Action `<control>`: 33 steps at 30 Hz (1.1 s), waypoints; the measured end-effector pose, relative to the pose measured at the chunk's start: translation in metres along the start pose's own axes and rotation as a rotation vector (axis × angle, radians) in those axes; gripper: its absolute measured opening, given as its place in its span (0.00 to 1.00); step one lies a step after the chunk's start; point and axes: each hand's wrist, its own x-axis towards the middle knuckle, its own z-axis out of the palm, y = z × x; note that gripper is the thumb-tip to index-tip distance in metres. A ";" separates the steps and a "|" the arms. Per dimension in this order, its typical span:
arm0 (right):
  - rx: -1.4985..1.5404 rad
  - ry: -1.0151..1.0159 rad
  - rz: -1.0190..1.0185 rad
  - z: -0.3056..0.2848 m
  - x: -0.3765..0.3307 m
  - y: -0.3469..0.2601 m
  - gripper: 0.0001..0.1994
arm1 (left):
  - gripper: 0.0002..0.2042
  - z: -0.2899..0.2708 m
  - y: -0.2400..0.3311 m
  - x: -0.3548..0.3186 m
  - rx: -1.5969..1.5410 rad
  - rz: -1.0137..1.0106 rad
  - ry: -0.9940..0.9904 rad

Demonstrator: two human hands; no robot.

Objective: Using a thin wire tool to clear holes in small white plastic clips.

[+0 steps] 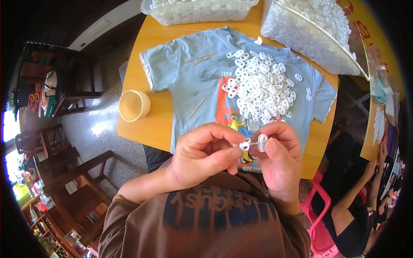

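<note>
Above the near edge of a blue-grey T-shirt [185, 99], my left hand [202, 150] pinches a small white plastic piece with holes [244, 145] between thumb and forefinger. My right hand [282, 159] is closed on a white oval cap [262, 142]. A thin metal spring [254, 143] bridges the gap between the two parts. Just beyond my fingers, a heap of white two-hole plastic pieces [262, 90] lies on the shirt. Small dark grey clusters [210, 75], which look like tiny springs, rest left of the heap, near several thin wooden sticks [196, 109].
The shirt covers much of a wooden table [155, 129]. A tan cup [134, 105] stands at its left edge. Clear bins of white pieces [202, 16] line the far side. At right are a pink chair [320, 210] and another person's arm [357, 191]. Wooden chairs [81, 193] stand left.
</note>
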 end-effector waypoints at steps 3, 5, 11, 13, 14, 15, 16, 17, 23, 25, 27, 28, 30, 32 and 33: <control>-0.011 0.014 -0.014 0.002 0.000 0.000 0.11 | 0.09 -0.003 -0.003 0.001 -0.057 -0.016 0.002; -0.094 0.108 -0.036 0.007 0.000 0.001 0.12 | 0.08 -0.002 -0.004 0.003 -0.136 -0.040 0.033; -0.080 0.000 -0.058 0.002 0.000 0.000 0.11 | 0.07 0.002 -0.003 0.004 -0.056 0.001 0.041; -0.091 -0.009 -0.061 0.002 0.001 0.000 0.11 | 0.08 0.003 -0.002 0.003 -0.073 -0.011 0.047; -0.103 -0.015 -0.068 0.002 0.000 -0.001 0.11 | 0.09 0.004 -0.001 0.003 -0.089 -0.023 0.048; -0.105 -0.013 -0.068 0.005 0.000 -0.002 0.11 | 0.09 0.004 -0.001 0.003 -0.092 -0.024 0.047; -0.151 0.026 -0.074 0.010 0.000 -0.002 0.11 | 0.09 0.004 -0.001 0.003 -0.091 -0.030 0.061; -0.196 0.065 -0.080 0.012 0.000 -0.002 0.12 | 0.09 0.004 -0.001 0.003 -0.090 -0.036 0.075; -0.271 0.050 -0.127 0.015 -0.001 -0.001 0.11 | 0.08 0.006 0.000 0.005 -0.088 -0.069 0.138; -0.312 -0.022 -0.190 0.008 0.001 -0.001 0.10 | 0.08 0.006 0.001 0.005 -0.081 -0.075 0.134; -0.351 -0.095 -0.254 0.006 0.002 0.000 0.09 | 0.08 0.006 0.001 0.005 -0.074 -0.080 0.131; -0.469 -0.100 -0.317 0.005 0.002 0.000 0.09 | 0.08 0.005 0.000 0.005 -0.072 -0.080 0.133; -0.588 -0.105 -0.380 0.005 0.002 0.001 0.10 | 0.08 0.006 0.000 0.005 -0.070 -0.081 0.136; -0.745 -0.090 -0.512 0.003 0.003 0.001 0.10 | 0.07 0.006 0.002 0.005 -0.048 -0.090 0.135; -0.745 -0.091 -0.511 0.003 0.003 0.001 0.10 | 0.07 0.006 0.002 0.005 -0.048 -0.090 0.136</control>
